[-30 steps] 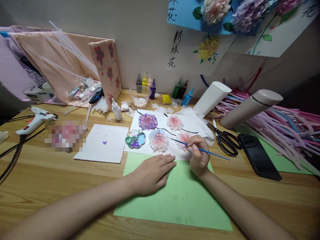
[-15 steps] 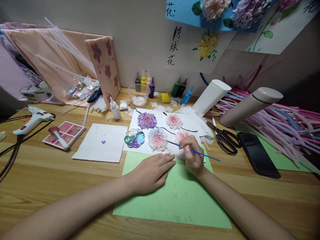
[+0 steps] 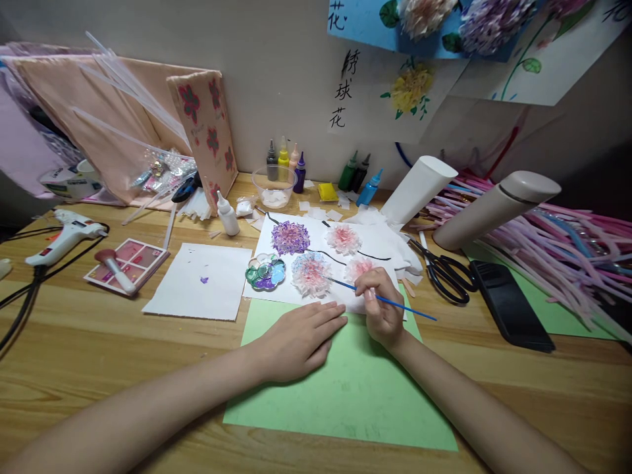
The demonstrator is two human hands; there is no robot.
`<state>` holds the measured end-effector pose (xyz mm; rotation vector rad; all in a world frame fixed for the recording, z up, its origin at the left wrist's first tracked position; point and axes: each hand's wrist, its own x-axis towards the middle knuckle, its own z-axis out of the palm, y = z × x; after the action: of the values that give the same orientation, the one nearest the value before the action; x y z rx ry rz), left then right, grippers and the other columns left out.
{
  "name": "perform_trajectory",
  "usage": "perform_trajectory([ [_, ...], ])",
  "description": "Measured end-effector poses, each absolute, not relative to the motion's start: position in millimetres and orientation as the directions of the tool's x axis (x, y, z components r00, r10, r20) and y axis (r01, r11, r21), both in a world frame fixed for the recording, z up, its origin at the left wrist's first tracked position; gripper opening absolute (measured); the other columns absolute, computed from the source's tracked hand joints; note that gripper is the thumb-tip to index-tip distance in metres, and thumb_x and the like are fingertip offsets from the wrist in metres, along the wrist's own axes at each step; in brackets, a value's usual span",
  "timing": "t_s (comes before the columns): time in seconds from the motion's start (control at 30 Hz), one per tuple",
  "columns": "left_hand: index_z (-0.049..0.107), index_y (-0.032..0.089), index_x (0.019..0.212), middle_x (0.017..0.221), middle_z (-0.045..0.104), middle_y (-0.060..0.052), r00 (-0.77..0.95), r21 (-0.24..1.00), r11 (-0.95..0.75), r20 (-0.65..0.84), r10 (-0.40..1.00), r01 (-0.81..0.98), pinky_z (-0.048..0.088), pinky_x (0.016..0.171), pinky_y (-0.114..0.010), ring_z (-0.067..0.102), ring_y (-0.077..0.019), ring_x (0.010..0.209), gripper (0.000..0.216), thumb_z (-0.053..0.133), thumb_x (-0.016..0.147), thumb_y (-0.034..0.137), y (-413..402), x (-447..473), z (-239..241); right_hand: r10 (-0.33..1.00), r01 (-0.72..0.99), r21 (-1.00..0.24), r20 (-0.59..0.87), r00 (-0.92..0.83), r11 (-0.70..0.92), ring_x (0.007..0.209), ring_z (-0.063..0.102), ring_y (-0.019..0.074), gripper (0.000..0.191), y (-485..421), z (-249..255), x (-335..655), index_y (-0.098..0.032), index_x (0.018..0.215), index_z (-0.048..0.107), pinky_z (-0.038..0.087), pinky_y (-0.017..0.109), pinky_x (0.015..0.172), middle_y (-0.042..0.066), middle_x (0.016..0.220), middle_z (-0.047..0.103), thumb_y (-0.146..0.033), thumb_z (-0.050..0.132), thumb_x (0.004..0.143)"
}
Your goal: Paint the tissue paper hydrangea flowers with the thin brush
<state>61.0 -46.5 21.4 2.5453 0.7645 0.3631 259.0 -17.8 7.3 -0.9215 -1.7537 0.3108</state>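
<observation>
My right hand (image 3: 384, 306) pinches a thin blue paintbrush (image 3: 407, 309). Its tip meets the right side of a paper flower (image 3: 310, 275) that is tinted blue at the top and pink in the middle. My left hand (image 3: 303, 339) lies flat, fingers stretched, over the lower edge of the white sheet (image 3: 257, 289) and the green paper (image 3: 340, 408). On the sheet are also a purple flower (image 3: 290, 237), a pink flower (image 3: 344, 239) and another pink one (image 3: 359, 268), partly behind my right hand. A flower-shaped paint palette (image 3: 265, 272) sits at the sheet's left edge.
Left of the sheet lie white paper (image 3: 197, 289) with purple specks, a makeup palette (image 3: 141, 260) with a brush, and a glue gun (image 3: 66, 237). Scissors (image 3: 447, 273), a phone (image 3: 511, 304) and a grey bottle (image 3: 494, 214) are to the right. Paint bottles (image 3: 299, 174) stand behind.
Almost nothing differs. The brush and my right hand have shifted very slightly, with the tip still at the same flower; my left hand stays put.
</observation>
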Motion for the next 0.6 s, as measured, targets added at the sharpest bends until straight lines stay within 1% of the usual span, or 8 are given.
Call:
perform_trajectory([
  [0.23,0.042,0.016,0.137,0.146,0.041,-0.008,0.813,0.492,-0.747,0.123,0.569,0.448,0.030,0.112,-0.039,0.040,-0.0220,0.132,0.044,0.038,0.093,0.022,-46.1,61.0,21.8,0.717,0.434,-0.607,0.682,-0.146,0.666,0.071,0.049,0.0181,0.015,-17.6,7.0,258.6,-0.022,0.079,0.050,0.039,0.036,0.067,0.002,0.071,0.052,-0.018,0.038,0.087],
  [0.33,0.042,0.016,0.136,0.145,0.041,-0.009,0.813,0.501,-0.743,0.124,0.568,0.443,0.031,0.112,-0.040,0.040,-0.0222,0.132,0.044,0.039,0.093,0.021,-46.0,60.9,22.3,0.726,0.438,-0.623,0.680,-0.106,0.648,0.070,0.049,0.0184,0.016,-17.6,6.7,258.7,-0.023,0.078,0.050,0.039,0.036,0.066,0.002,0.070,0.051,-0.019,0.037,0.088],
  [0.47,0.041,0.016,0.137,0.145,0.042,-0.009,0.813,0.506,-0.742,0.126,0.568,0.440,0.030,0.113,-0.040,0.040,-0.0216,0.132,0.044,0.038,0.093,0.021,-46.1,60.9,22.2,0.697,0.423,-0.618,0.715,-0.048,0.663,0.070,0.049,0.0187,0.016,-18.2,6.0,258.8,-0.023,0.078,0.050,0.039,0.037,0.067,0.001,0.069,0.052,-0.020,0.038,0.087],
  [0.6,0.041,0.018,0.137,0.145,0.041,-0.009,0.809,0.510,-0.741,0.136,0.571,0.437,0.031,0.112,-0.040,0.040,-0.0217,0.132,0.044,0.039,0.093,0.021,-46.0,60.8,21.8,0.707,0.442,-0.604,0.700,-0.102,0.663,0.069,0.049,0.0188,0.016,-18.5,6.9,258.5,-0.023,0.079,0.051,0.039,0.036,0.066,0.002,0.070,0.052,-0.020,0.037,0.087],
])
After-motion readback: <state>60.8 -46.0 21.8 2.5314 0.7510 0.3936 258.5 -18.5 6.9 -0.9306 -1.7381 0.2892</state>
